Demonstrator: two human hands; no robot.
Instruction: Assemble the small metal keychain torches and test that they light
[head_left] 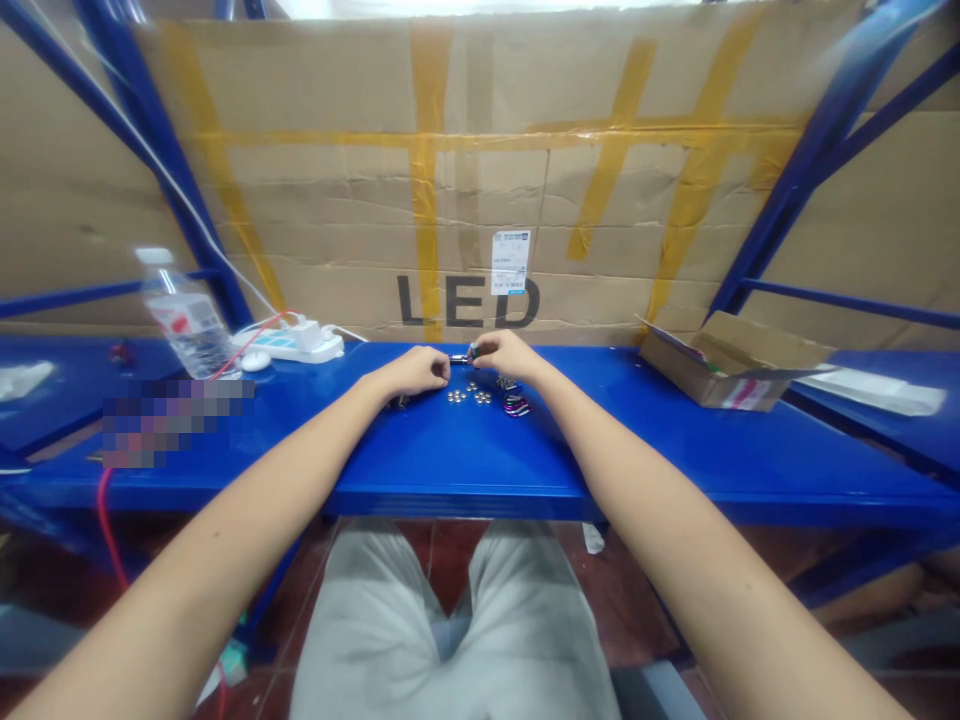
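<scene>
Hands close together: right hand [504, 355] closed in a fingertip pinch at the right end of a short, dark, shiny metal rod [459, 359]; left hand [409, 372] curled at the opposite end, gripping or only touching, cannot tell. Lying crosswise between both, at the far middle of the blue metal worktop [465, 460]. Apparently in the midst of close, two-handed work on the rod; calling, by judgement, for a steady hold at both ends and small, exact movements. Nearer the body, a loose cluster of small round silver metal pieces [482, 397]; just beside, near the right hand, a pile of shiny purple-and-silver rings [516, 405]. Well apart to the right, an open brown cardboard box [682, 378]. Off to the left, a white plastic power strip [296, 346] and a clear plastic bottle [187, 320].
</scene>
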